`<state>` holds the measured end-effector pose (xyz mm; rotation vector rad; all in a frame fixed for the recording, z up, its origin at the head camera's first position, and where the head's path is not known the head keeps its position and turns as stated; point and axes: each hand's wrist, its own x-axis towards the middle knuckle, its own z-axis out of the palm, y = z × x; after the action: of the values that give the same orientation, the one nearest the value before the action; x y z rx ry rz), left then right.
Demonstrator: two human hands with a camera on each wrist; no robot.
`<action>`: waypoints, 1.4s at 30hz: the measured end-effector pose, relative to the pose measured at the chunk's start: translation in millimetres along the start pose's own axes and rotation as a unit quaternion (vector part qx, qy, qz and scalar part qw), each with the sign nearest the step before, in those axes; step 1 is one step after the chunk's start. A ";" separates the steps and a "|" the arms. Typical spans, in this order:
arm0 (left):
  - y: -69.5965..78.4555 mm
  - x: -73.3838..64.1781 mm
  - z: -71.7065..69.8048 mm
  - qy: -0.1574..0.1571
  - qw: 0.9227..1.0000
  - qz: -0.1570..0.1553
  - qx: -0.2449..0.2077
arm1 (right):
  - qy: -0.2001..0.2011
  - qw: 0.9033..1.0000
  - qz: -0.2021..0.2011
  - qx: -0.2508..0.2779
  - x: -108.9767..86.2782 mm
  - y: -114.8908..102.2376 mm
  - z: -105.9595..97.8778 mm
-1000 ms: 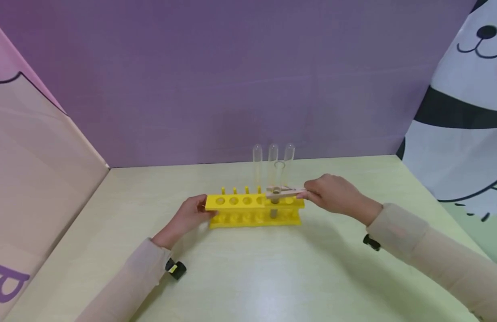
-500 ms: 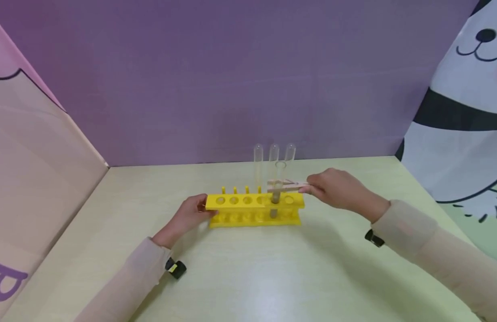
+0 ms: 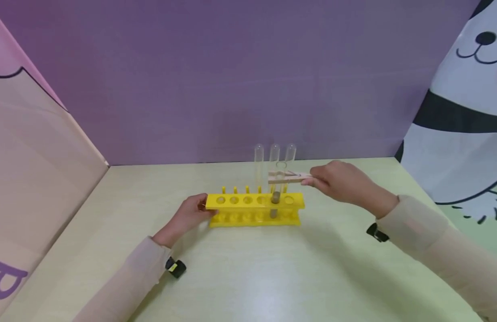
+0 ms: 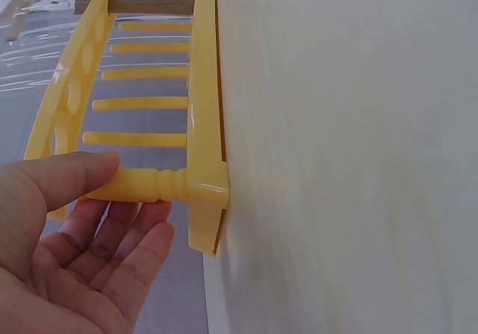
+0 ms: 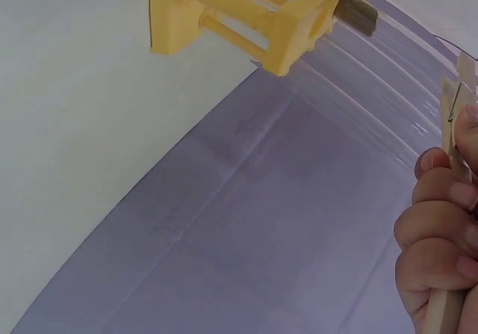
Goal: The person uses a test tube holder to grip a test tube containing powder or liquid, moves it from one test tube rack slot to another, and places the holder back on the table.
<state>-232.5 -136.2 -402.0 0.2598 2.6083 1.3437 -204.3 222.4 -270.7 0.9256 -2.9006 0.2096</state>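
My left hand (image 3: pixel 188 214) pinches the end post of a yellow test tube rack (image 3: pixel 240 203) standing on the table; the left wrist view shows thumb and fingers around that post (image 4: pixel 138 184). My right hand (image 3: pixel 340 184) grips a wooden test tube clamp (image 3: pixel 289 180) by its handle, fingers curled round it in the right wrist view. The clamp's tips reach across the upper part of an upright glass test tube (image 3: pixel 276 188), near its mouth. Grey-brown matter (image 4: pixel 149 4) fills the tube's lower part, which stands in a hole toward the rack's right end.
Three clear test tubes (image 3: pixel 259 156) stand upside down on the pegs behind the rack's right half. Other pegs (image 3: pixel 235 190) at the left carry no tubes. A purple backdrop (image 3: pixel 232 89) rises behind the pale table (image 3: pixel 232 277), with printed panels at both sides.
The right hand and wooden clamp have moved upward along the test tube, from just over the rack's top to near the tube's mouth. The left hand and rack have stayed put.
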 end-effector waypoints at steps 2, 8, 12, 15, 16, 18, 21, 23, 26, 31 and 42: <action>1.2 -0.3 -0.3 0.001 1.000 -0.002 0.002 | 0.001 1.000 0.001 0.002 -0.1 -0.9 -1.5; 3.2 -0.8 -1.1 0.004 1.000 -0.008 0.008 | 0.006 1.000 0.001 0.003 -0.7 -3.7 -7.0; 2.9 0.1 -0.6 0.005 1.000 -0.005 0.007 | 0.017 1.000 -0.008 -0.005 -1.1 -4.0 -11.1; 2.7 0.6 -0.5 0.004 1.000 -0.002 0.006 | 0.025 1.000 -0.013 -0.006 -1.3 -4.2 -13.5; 2.8 0.6 -0.5 0.004 1.000 -0.002 0.006 | 0.026 1.000 -0.013 -0.005 -1.3 -4.5 -14.3; 3.1 0.4 -0.6 0.006 1.000 0.000 0.007 | 0.030 0.999 -0.015 -0.002 -1.4 -5.1 -15.8; 3.4 -0.3 -0.5 0.006 1.000 0.004 0.007 | 0.034 0.999 -0.015 0.001 -1.6 -5.9 -17.9; 3.3 -0.6 -0.5 0.007 1.000 0.005 0.006 | 0.037 0.999 -0.016 0.002 -1.7 -6.2 -19.1; 3.2 -0.8 -0.5 0.006 1.000 0.004 0.005 | 0.038 0.999 -0.016 0.001 -1.7 -6.8 -20.9; 2.4 -0.1 -0.3 0.006 1.000 0.004 0.006 | 0.035 0.999 -0.007 0.001 -1.2 -7.7 -23.5; 0.5 1.4 0.5 0.006 1.000 0.004 0.011 | 0.037 0.999 -0.005 0.002 -0.7 -6.9 -24.4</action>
<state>-233.7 -135.1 -402.0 0.2664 2.6364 1.3240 -198.7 221.1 -246.1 0.9130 -2.8276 0.2433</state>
